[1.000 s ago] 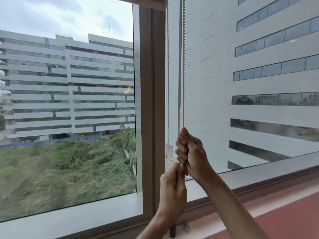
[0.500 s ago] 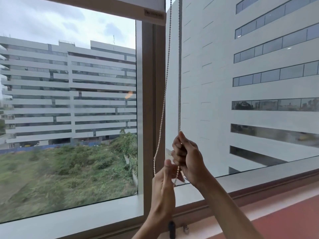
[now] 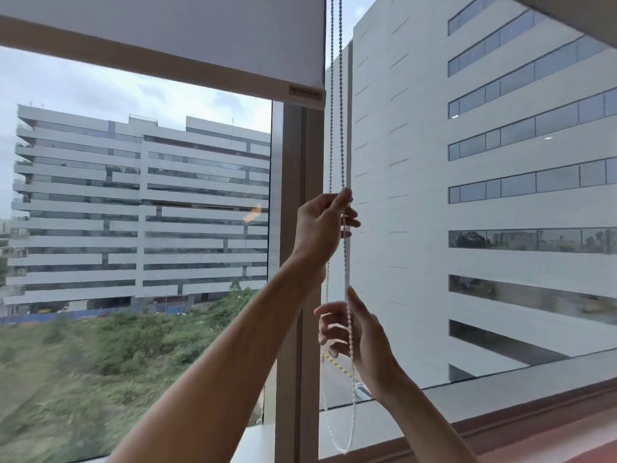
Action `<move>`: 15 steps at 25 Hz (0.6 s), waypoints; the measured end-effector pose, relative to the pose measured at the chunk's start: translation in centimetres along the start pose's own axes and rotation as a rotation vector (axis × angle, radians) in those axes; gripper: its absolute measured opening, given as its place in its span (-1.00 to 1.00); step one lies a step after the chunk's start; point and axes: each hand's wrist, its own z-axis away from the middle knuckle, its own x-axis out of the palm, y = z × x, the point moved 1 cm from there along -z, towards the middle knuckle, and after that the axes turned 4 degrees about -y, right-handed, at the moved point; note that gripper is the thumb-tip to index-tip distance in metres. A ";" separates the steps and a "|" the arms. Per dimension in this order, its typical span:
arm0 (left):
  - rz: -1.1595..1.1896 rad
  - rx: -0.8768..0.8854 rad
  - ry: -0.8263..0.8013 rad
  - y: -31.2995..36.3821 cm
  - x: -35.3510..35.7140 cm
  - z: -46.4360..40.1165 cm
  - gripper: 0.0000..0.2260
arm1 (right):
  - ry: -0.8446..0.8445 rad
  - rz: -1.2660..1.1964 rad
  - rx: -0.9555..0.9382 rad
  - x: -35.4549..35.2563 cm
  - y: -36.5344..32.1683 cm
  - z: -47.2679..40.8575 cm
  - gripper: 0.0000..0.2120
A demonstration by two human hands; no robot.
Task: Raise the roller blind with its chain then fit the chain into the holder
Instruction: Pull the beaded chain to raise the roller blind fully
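Note:
The white roller blind (image 3: 167,35) covers the top of the left pane, and its bottom bar (image 3: 200,73) slants across the glass. The white bead chain (image 3: 340,95) hangs in two strands beside the window post. Its loop (image 3: 344,447) dangles free near the sill. My left hand (image 3: 320,228) is raised and pinches the right-hand strand between thumb and fingers. My right hand (image 3: 359,332) is lower, fingers spread, with that strand running across its palm. I see no chain holder in this view.
The grey window post (image 3: 293,262) stands just left of the chain. A grey sill (image 3: 500,385) and a reddish ledge (image 3: 567,439) run along the lower right. Outside are white buildings and green ground.
My left hand has gone from under my right hand to well above it and gripped the chain. My right hand has opened its fist. The view has tilted up, showing more blind.

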 end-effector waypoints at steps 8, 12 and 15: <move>0.122 -0.031 0.037 5.5 1.1 -4.8 -0.76 | 0.284 0.282 -0.201 -1.8 -8.2 -4.3 -0.56; 0.046 -0.008 0.113 5.0 1.4 -5.1 -0.69 | 0.310 0.420 -0.402 -1.2 -15.6 -7.9 -0.63; 0.022 0.087 0.114 4.4 1.2 -5.1 -0.67 | 0.263 0.414 -0.450 0.2 -20.2 -10.7 -0.69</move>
